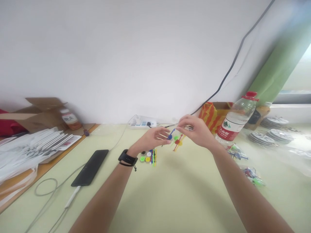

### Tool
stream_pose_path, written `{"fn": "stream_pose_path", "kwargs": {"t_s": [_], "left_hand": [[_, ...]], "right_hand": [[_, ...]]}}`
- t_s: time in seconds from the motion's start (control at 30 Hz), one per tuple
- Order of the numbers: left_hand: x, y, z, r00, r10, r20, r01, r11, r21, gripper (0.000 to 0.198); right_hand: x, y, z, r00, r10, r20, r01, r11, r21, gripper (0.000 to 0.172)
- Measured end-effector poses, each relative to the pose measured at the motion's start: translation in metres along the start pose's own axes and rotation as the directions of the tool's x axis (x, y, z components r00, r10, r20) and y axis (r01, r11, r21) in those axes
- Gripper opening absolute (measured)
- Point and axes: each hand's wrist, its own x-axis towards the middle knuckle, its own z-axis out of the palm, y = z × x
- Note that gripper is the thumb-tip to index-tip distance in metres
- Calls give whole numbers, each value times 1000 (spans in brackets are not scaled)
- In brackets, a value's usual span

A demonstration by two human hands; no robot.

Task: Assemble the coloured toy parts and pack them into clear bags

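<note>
My right hand is closed in a pinch above the table, at the top of what looks like a small clear bag. Coloured plastic spinner arrows hang below its fingertips: a blue arrow, a red arrow, and green and yellow pieces. The clear film itself is hard to make out. My left hand is beside the blue arrow, its thumb and fingers apart; whether the thumb touches the arrow I cannot tell. Below it on the table lie small round discs in white, green, yellow and black, next to a row of coloured arrows.
A black phone on a cable lies left, near stacked white packets and a cardboard box. A power strip sits by the wall. Right are a water bottle, filled clear bags and stacked discs.
</note>
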Motion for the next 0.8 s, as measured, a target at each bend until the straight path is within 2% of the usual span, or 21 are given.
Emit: {"fn": "stream_pose_path", "kwargs": {"t_s": [0.07,0.17,0.27,0.33,0.47,0.63,0.73,0.8], "left_hand": [[-1,0,-5,997,-15,-77,16,1000,25,51],[-2,0,-12,991,-35,-132,42,997,58,52],[-3,-1,-15,992,-48,-114,59,994,90,54],[-4,-3,-15,994,-53,-93,63,992,106,55],[-2,-8,-10,997,-49,-54,55,991,124,55],[1,-7,1,999,19,37,-23,993,115,37],[0,-1,7,998,67,14,-68,995,75,33],[-1,3,8,997,77,-21,-76,997,32,33]], "right_hand": [[0,0,-2,999,-36,-32,35,999,-37,14],[-1,6,-1,999,-54,-1,53,996,-67,13],[-1,14,2,999,-29,35,31,997,-74,13],[-1,15,5,995,-17,103,23,998,-65,14],[-2,7,8,990,-29,140,33,999,-25,16],[-2,-5,7,987,-46,152,36,997,67,16],[-1,1,2,991,-32,129,22,997,73,17],[-2,9,-4,984,-10,175,-6,996,88,21]]}}
